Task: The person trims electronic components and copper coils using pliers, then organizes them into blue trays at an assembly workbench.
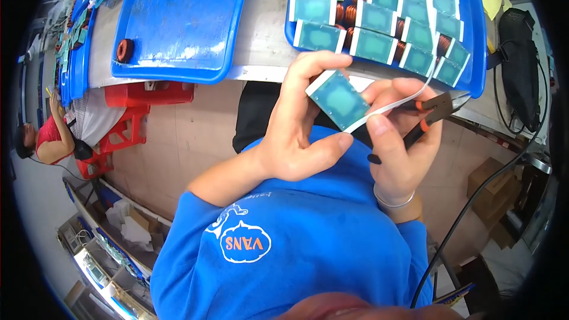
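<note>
My left hand point(293, 136) is closed around the edges of a small green circuit board point(341, 101), which it holds tilted above my lap, in front of the bench edge. White strips run along two opposite ends of the board. My right hand point(394, 157) has a pair of small cutting pliers point(437, 108) with black and orange handles tucked in its palm, jaws pointing right. Its thumb and fingers also pinch a narrow white strip point(409, 102) at the board's lower right corner. This strip runs up over the filled tray and out of the frame.
A blue tray point(479, 53) at the right holds rows of similar boards with copper coils. Another blue tray point(178, 71), at the left, holds one copper ring coil point(125, 50). A black cable point(474, 195) hangs at right. Red stools point(127, 127) and a seated co-worker point(50, 136) are at left.
</note>
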A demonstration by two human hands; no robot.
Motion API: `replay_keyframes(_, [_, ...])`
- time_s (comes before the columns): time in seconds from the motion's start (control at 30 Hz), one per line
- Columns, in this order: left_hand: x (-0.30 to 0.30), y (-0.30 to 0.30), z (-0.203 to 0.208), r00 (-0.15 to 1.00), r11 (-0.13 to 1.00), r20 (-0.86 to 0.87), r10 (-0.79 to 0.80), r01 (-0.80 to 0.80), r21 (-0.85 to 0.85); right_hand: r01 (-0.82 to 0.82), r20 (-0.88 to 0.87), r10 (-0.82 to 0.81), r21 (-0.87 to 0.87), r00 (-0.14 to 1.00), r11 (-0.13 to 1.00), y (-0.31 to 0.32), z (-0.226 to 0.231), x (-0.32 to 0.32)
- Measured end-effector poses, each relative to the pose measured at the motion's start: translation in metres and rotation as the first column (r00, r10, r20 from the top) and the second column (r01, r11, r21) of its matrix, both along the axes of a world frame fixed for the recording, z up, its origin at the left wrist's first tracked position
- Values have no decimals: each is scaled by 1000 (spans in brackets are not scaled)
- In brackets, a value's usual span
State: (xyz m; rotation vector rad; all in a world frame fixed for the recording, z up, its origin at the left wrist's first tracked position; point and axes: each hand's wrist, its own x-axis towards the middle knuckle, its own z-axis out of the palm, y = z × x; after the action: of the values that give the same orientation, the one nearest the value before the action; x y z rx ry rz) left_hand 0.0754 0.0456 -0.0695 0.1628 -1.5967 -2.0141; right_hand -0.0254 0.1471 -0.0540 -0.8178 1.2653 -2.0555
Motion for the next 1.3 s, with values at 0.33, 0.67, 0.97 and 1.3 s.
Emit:
replay_keyframes(0.33, [1, 3, 0, 995, 995, -36, 96, -97, -14, 131, -465, -104, 27, 879, 991, 3, 6, -4])
replay_keyframes(0.67, [1, 9, 4, 987, 988, 61, 148, -151, 32, 260, -611, -198, 14, 766, 965, 6, -4, -1])
replay_keyframes(0.97, [7, 11, 11, 993, 978, 59, 102, -111, 177, 60, -31, -57, 97, 998, 993, 6, 7, 0])
replay_keyframes(1.3, [4, 9, 10, 994, 984, 57, 97, -105, 147, 73, -51, -72, 20, 996, 997, 0, 5, -1])
